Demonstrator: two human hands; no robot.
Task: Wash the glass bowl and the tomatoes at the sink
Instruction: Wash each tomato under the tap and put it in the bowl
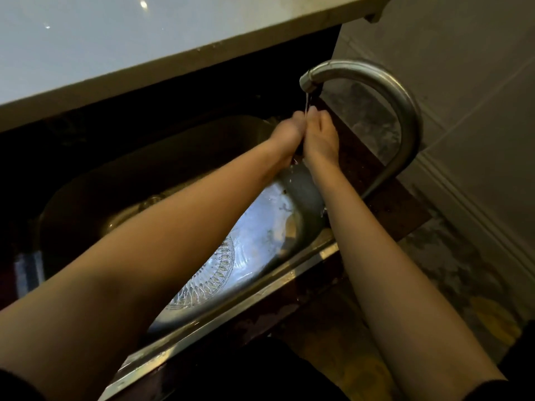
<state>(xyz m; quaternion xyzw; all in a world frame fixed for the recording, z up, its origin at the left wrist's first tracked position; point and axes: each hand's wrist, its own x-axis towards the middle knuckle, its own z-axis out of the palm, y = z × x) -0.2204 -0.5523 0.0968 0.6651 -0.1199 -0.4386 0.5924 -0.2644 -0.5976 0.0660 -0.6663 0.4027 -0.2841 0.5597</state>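
Note:
My left hand [286, 134] and my right hand [321, 137] are pressed together directly under the thin water stream [306, 104] from the tap. They are cupped around something mostly hidden. A small dark red bit of it, seemingly a tomato [295, 161], shows between the heels of my palms. The glass bowl [220, 273], clear with a cut pattern, lies in the steel sink [231, 311] below my forearms, partly covered by my left arm. No other tomatoes are visible.
The curved metal tap [390, 91] arches in from the right, over the sink's far end. A pale countertop [115, 39] overhangs at the upper left. A striped cloth [27, 273] sits at the left edge. A wet dark ledge [362, 169] and tiled wall [477, 111] lie right.

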